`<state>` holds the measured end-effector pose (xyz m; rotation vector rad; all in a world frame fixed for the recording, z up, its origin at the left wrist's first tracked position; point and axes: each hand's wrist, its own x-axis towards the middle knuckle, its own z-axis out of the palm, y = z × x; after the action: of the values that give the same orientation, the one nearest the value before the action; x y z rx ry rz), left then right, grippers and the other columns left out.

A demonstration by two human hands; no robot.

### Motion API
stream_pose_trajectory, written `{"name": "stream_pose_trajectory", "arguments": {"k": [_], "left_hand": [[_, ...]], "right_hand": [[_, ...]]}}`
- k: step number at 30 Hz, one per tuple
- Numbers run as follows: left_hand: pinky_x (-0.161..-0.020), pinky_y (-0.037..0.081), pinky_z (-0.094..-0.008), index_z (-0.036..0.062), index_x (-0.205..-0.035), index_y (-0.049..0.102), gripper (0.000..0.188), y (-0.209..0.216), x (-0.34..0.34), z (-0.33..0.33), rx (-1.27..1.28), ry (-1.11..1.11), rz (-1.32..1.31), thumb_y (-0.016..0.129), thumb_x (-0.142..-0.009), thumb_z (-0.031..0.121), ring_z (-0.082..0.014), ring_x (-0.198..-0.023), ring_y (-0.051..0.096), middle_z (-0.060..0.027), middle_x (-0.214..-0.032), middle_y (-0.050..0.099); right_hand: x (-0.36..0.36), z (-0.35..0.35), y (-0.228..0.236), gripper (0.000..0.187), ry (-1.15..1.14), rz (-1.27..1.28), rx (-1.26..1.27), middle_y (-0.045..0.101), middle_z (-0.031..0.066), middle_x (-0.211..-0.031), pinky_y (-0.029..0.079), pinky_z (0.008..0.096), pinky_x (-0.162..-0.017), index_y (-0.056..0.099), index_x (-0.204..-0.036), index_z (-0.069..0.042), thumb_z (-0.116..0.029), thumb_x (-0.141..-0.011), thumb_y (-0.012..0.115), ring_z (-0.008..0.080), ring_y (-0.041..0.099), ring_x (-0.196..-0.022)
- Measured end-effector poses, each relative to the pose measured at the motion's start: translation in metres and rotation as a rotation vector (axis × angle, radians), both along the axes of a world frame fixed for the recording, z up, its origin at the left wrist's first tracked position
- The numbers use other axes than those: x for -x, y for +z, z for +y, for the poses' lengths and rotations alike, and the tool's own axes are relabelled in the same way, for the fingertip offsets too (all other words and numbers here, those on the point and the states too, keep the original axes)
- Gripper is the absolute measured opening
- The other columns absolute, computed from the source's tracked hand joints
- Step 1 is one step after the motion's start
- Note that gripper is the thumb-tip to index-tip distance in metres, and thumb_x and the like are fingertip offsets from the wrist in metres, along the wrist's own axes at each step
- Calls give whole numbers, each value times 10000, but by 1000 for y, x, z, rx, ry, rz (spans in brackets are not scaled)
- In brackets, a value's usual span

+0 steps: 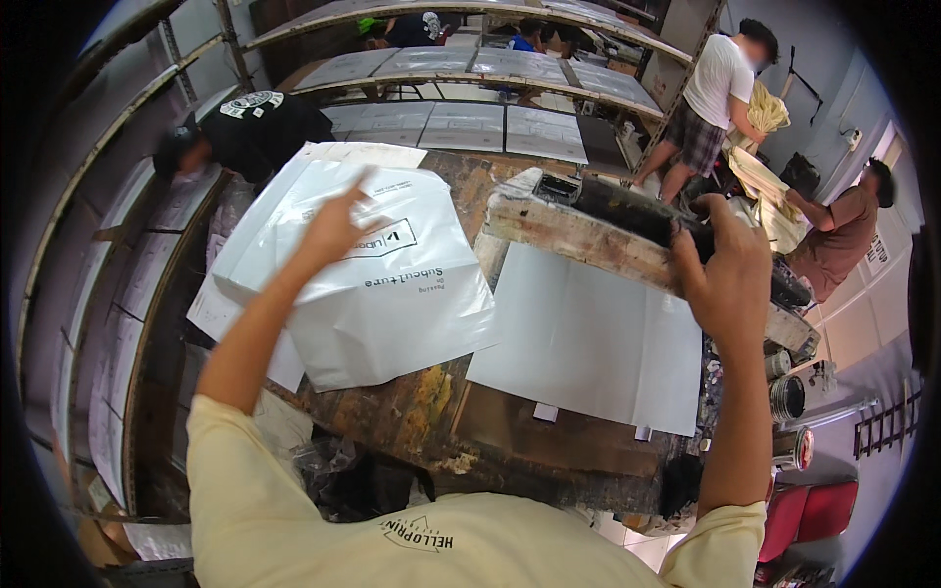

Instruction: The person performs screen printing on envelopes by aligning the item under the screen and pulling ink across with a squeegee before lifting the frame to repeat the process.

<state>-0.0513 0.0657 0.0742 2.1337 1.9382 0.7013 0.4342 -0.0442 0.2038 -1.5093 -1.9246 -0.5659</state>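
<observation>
A stack of printed white plastic bags [392,314] lies on the left of the worktable. Over its top bag reaches my left hand [338,230], fingers apart and slightly blurred; whether it touches the plastic I cannot tell. On the right, my right hand [723,265] grips a worn, ink-stained wooden screen-printing frame [578,240], thumb on its near side and fingers over the top. The frame is tilted up, with dark ink along its inner side. Beneath and nearer to me, a plain white bag [588,338] lies flat on the brown board.
The stained wooden table [431,402] carries the work. Drying racks [470,71] with white sheets stand ahead and at left. A person in black [260,122] bends at left; two others [720,88] are at right. Ink cans [787,399] and a red chair [809,519] are at lower right.
</observation>
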Motion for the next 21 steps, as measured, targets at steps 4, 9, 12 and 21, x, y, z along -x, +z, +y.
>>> {"name": "stream_pose_trajectory", "arguments": {"k": [4, 9, 12, 21], "left_hand": [[-949, 586, -344, 47, -1753, 157, 1258, -11, -146, -115, 285, -478, -1085, 982, -811, 169, -172, -1062, 714, -155, -1269, 713], [-1108, 503, -360, -31, -1467, 609, 980, -73, -194, -180, 9, -112, -835, 1069, -652, 258, -246, -1296, 664, -186, -1405, 703], [-1019, 529, -364, -4, -1428, 674, 1027, -123, -185, -194, 156, -40, -691, 1088, -560, 355, -237, -1138, 666, -106, -1238, 684], [-809, 496, -411, 52, -1446, 715, 1139, -172, -177, -194, 66, -20, -208, 1063, -464, 513, -253, -889, 562, -56, -953, 571]], "right_hand": [[7, -31, -35, 612, -17, -3, 115, 692, 188, -1001, 441, 500, -892, 634, -1377, 24, -366, -922, 758, 372, 629, -942], [-10, -84, -116, 419, 138, -128, 425, 635, 131, -1049, 446, 496, -887, 734, -1179, -57, -397, -939, 781, 350, 586, -1034], [-15, -96, -164, 335, 208, -56, 585, 676, 117, -1029, 471, 489, -868, 768, -1078, -69, -346, -898, 829, 351, 628, -994], [-2, -104, -244, 521, 220, -3, 646, 710, 94, -1127, 573, 453, -824, 731, -1237, -83, -252, -773, 895, 320, 677, -1005]]}}
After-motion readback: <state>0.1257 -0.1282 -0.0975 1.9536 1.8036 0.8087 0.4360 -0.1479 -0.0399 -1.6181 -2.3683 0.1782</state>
